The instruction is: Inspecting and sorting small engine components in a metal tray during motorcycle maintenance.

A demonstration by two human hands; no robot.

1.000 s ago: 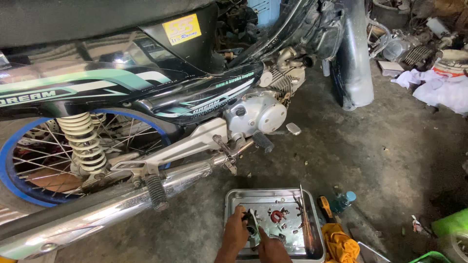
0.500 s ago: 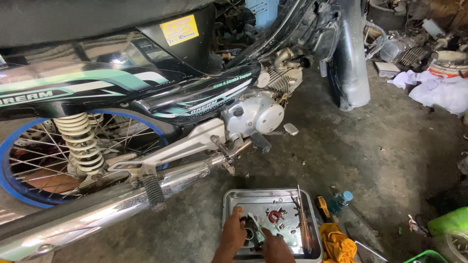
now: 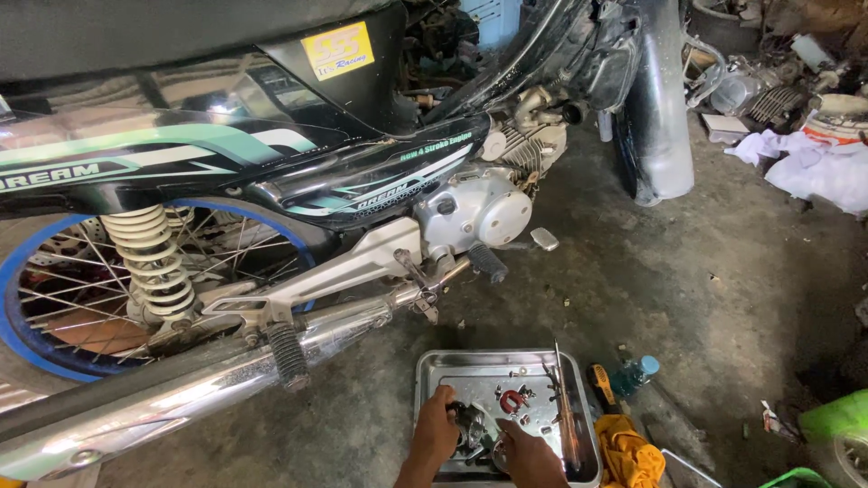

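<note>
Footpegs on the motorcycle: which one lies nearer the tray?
The front footpeg beside the silver engine cover; the rear footpeg sits by the exhaust pipe, farther from the metal tray.

A motorcycle repair workshop: a motorcycle (image 3: 298, 208) stands on stained concrete floor (image 3: 723, 298), a metal parts tray (image 3: 434, 370) near, engine parts (image 3: 768, 99) and rags (image 3: 814, 167) far right.

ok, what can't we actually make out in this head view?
- Small parts under the left hand and right hand in the metal tray: too small, and the fingers cover them.
- Whether either hand grips a part: hidden.
- Tray's near rim: cut off by the bottom edge.
- Rear wheel: cut off at the left edge, partly behind the exhaust pipe.
</note>
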